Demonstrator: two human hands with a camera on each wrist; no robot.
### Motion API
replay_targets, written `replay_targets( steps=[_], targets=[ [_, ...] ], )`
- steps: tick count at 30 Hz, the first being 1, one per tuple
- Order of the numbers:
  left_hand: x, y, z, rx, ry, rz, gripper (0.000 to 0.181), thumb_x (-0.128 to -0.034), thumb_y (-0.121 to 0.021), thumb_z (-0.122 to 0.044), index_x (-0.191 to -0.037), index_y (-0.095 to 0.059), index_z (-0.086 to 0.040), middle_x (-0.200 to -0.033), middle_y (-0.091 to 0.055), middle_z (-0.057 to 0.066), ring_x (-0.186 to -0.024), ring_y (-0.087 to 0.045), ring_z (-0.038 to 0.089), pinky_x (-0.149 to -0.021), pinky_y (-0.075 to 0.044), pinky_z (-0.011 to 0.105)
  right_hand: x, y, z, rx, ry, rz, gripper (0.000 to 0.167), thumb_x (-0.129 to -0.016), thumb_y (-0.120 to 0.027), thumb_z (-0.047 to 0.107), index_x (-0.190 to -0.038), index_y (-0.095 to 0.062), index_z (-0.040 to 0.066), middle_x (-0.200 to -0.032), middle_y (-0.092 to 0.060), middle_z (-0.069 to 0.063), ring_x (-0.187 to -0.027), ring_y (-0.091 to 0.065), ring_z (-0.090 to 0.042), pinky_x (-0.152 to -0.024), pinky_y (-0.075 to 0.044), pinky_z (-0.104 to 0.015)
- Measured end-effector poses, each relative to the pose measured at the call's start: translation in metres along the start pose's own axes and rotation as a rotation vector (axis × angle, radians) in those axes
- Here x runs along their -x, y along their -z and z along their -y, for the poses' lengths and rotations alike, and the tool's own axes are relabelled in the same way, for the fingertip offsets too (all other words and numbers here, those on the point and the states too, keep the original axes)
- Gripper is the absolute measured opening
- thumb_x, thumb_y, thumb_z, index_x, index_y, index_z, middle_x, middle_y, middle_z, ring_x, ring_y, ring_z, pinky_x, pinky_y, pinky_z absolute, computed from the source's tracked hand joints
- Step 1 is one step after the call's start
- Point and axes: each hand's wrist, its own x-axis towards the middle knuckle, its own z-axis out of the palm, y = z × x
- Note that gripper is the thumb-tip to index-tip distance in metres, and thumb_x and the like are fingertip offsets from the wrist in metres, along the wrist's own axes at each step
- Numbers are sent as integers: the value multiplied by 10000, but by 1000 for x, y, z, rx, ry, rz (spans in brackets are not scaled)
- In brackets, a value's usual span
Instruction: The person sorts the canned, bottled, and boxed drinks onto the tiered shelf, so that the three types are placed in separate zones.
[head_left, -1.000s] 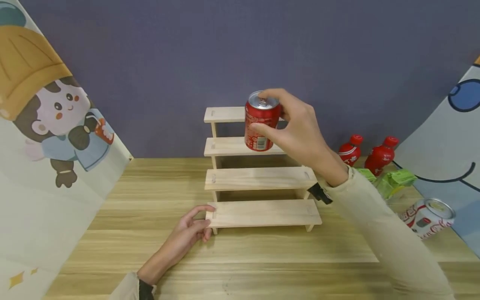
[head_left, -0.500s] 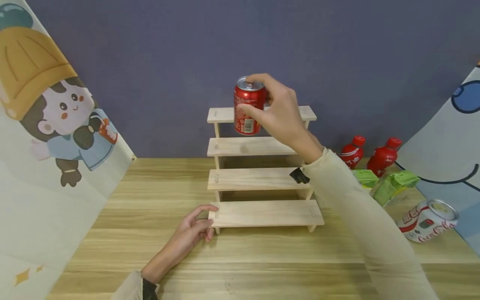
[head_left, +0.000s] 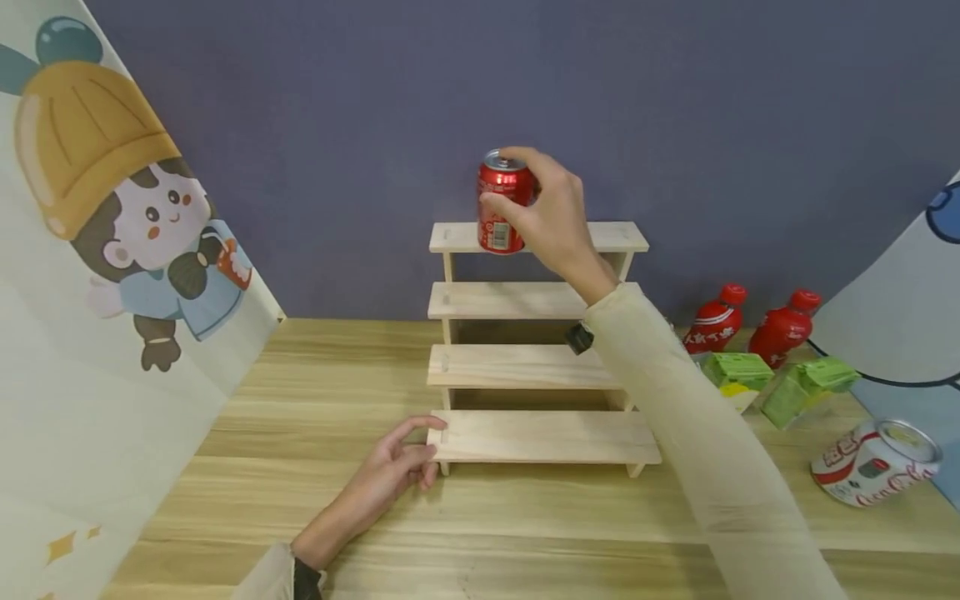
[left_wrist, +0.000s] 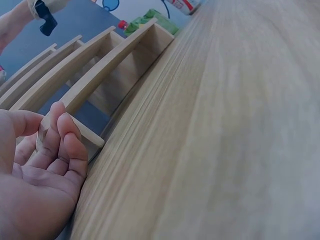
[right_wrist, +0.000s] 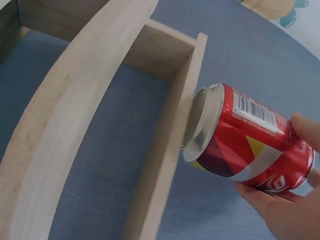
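My right hand (head_left: 551, 212) grips a red soda can (head_left: 495, 204) upright, thumb on the near side and a finger over the lid. The can is at the top tier of a four-step wooden display rack (head_left: 540, 437), left of its middle. In the right wrist view, the can's base (right_wrist: 202, 122) is right at the top board (right_wrist: 170, 135); whether it bears weight there I cannot tell. My left hand (head_left: 386, 471) pinches the left end of the lowest step, and in the left wrist view its fingers (left_wrist: 75, 150) curl around that board's end.
On the right stand two red bottles (head_left: 712, 321) (head_left: 782, 329), two green cartons (head_left: 738, 371) (head_left: 810, 387) and a white Coca-Cola can (head_left: 873, 462), partly behind the right sleeve (head_left: 697, 433). A dark wall (head_left: 360, 167) rises behind the rack; a cartoon-printed panel (head_left: 202, 350) stands left.
My right hand has carried the red can up and back, from in front of the upper tiers to the top board. The left hand has stayed on the lowest step; the head view has shifted slightly.
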Motion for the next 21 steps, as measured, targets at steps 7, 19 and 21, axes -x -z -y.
replay_targets(
  steps=[7,19,21],
  targets=[
    [1,0,-1,-8,8,-16,431,-1030,-539,-164,-1424,-409,-43,-717,-597,33,-696,-585,143,-678,-513,241,-7,-8,-10,33,-58,-22,504,-864,-797,252,-1316,-616,123,-1249,-647,-34,-1081,-625,-78,-884,-549,-240],
    [1,1,0,-15,10,-12,420,-1034,-532,-162,-1416,-410,-36,-720,-610,41,-695,-580,150,-676,-509,244,-7,-20,-28,-20,-55,-61,515,-893,-758,302,-1337,-560,132,-1277,-606,-18,-1087,-581,-78,-906,-526,-234],
    [1,1,-1,-13,10,-11,419,-1035,-530,-163,-1415,-409,-37,-722,-614,41,-696,-582,149,-677,-510,245,-8,-21,-30,-16,-48,-56,534,-898,-752,315,-1355,-544,134,-1291,-592,-21,-1102,-569,-81,-911,-517,-232]
  ],
)
